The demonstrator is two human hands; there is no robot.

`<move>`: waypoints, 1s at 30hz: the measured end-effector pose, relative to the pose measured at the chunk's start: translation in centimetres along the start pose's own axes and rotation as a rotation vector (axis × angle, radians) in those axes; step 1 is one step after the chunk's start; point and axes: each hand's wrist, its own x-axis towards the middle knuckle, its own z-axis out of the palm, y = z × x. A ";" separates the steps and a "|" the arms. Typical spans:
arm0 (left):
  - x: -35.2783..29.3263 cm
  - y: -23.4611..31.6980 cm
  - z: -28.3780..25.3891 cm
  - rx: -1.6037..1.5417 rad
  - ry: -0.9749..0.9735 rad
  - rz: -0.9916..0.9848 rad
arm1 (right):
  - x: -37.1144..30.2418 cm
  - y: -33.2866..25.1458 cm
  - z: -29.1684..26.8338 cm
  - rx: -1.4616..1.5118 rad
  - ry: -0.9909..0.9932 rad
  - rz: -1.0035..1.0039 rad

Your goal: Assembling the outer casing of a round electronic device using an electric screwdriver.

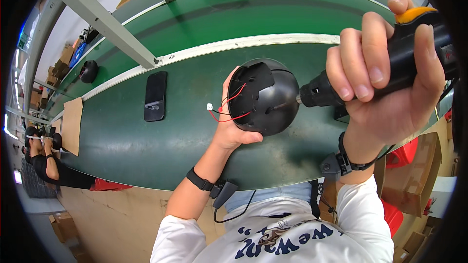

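My left hand (233,129) is wrapped round a round black plastic housing (280,92), its thumb along the near side. Red and black wires ending in a small white connector (209,106) come out of openings in the housing and hang to its left. On the right, my right hand (373,68) grips a black electric screwdriver (407,61) with an orange part on top. The tool lies roughly level, its metal tip at the right side of the housing. Whether a screw sits at the tip is too small to tell.
A dark phone (155,96) lies on the green table (117,141) to the left. Beyond it runs a green conveyor belt (263,19), with another black housing (88,71) on it. A grey metal post (105,19) rises at the far left. Another person (46,160) sits at the left end.
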 end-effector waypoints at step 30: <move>-1.5 1.3 0.6 -0.136 0.001 -0.256 | 0.0 5.4 0.7 0.329 0.001 0.052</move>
